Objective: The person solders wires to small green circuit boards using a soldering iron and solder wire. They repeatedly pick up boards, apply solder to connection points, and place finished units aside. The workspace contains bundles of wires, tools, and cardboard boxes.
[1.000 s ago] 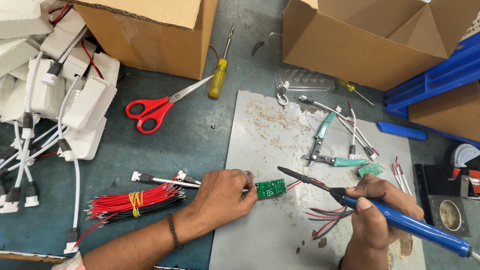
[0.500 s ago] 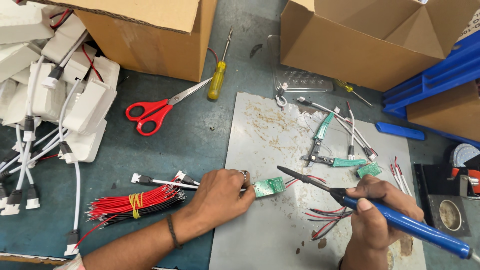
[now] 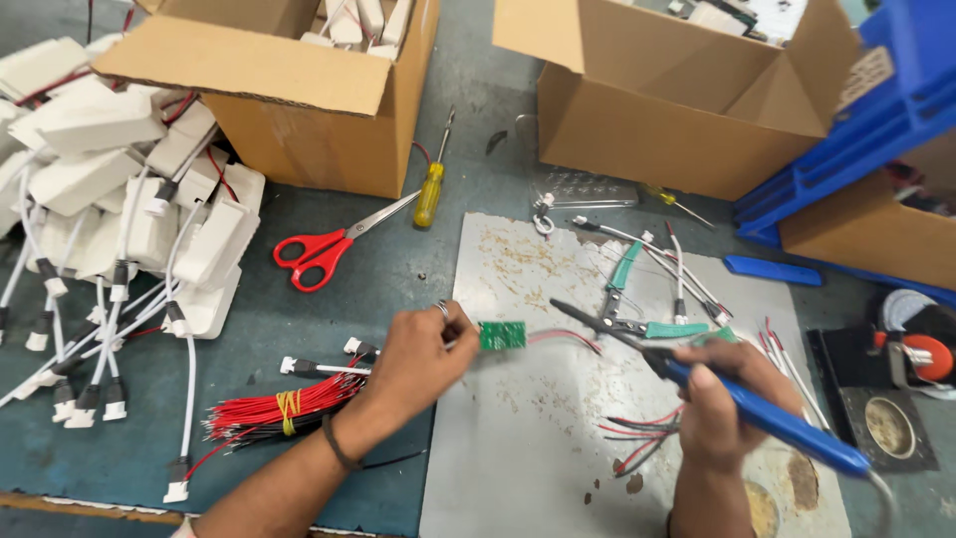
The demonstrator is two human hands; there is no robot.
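Left hand [image 3: 423,361] covers the near edge of the green circuit board [image 3: 502,336] and the fingertips pinching it; right hand [image 3: 722,399] hides the soldering iron [image 3: 767,418] grip middle, its cord cut off at the bottom edge; board components too small to resolve.

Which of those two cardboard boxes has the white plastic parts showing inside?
The left cardboard box, beside the heap of white adapters. White parts show in its open top; the right cardboard box shows mostly its flaps.
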